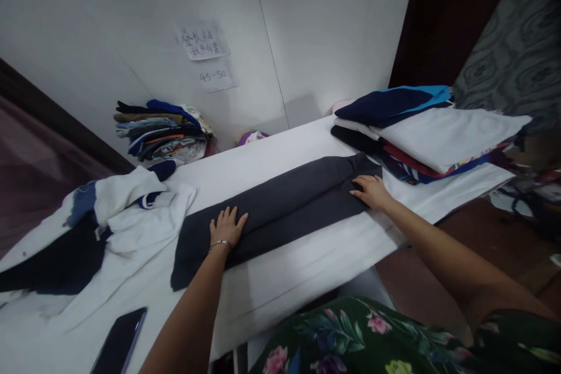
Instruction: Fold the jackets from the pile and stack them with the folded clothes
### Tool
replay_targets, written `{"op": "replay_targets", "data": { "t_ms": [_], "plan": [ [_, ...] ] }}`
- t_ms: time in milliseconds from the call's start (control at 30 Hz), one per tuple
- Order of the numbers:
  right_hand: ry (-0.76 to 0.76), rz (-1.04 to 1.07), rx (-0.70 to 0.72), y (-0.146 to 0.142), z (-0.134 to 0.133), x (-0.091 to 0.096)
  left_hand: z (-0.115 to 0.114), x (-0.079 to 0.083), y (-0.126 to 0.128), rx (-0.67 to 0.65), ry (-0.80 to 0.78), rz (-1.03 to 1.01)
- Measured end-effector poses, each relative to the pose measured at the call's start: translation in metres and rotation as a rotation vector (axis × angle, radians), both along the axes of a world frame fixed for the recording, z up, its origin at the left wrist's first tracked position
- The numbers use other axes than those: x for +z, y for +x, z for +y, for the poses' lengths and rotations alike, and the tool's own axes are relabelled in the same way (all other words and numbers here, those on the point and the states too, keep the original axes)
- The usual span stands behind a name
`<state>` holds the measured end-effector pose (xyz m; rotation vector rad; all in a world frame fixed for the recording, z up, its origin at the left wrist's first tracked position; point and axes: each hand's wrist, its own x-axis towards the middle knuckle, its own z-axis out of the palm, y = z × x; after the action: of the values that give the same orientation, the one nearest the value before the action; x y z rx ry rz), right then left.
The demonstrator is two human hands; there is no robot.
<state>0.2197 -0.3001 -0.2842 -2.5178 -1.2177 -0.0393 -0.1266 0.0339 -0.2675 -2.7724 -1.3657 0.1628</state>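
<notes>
A long dark grey folded garment (276, 216) lies flat across the white-covered table (280, 149). It looks like trousers, though the fold hides its exact shape. My left hand (228, 228), with a thin bracelet on the wrist, rests palm down on the near half with the fingers spread. My right hand (370, 191) presses flat at the far end of the same garment. Neither hand grips the cloth.
A crumpled white and navy garment (100, 234) lies left of the hands, and a phone (119, 342) sits at the near table edge. Folded clothes stack at the back left (162, 131) and right (421, 134). Paper notes (204, 41) hang on the wall.
</notes>
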Motion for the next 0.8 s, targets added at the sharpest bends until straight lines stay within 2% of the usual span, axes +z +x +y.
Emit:
{"op": "replay_targets", "data": {
  "t_ms": [167,367,467,567,700,800],
  "plan": [
    [-0.05,0.037,-0.017,0.007,0.012,0.009,0.0,0.001,0.0,0.005,0.001,0.002],
    [0.098,0.016,-0.041,0.016,0.02,0.006,0.002,-0.002,-0.001,-0.006,0.008,-0.004],
    [0.068,0.03,-0.096,0.019,0.023,0.001,0.002,-0.002,-0.001,0.008,0.014,-0.013],
    [0.024,0.032,-0.083,0.019,0.023,0.002,0.0,-0.001,-0.001,0.003,0.003,-0.019],
    [-0.019,-0.072,-0.069,0.008,0.023,0.012,-0.001,-0.001,-0.001,0.007,0.003,-0.023],
    [0.065,-0.145,0.007,-0.016,0.036,0.025,0.0,-0.002,-0.001,0.005,0.011,-0.027]
  ]
}}
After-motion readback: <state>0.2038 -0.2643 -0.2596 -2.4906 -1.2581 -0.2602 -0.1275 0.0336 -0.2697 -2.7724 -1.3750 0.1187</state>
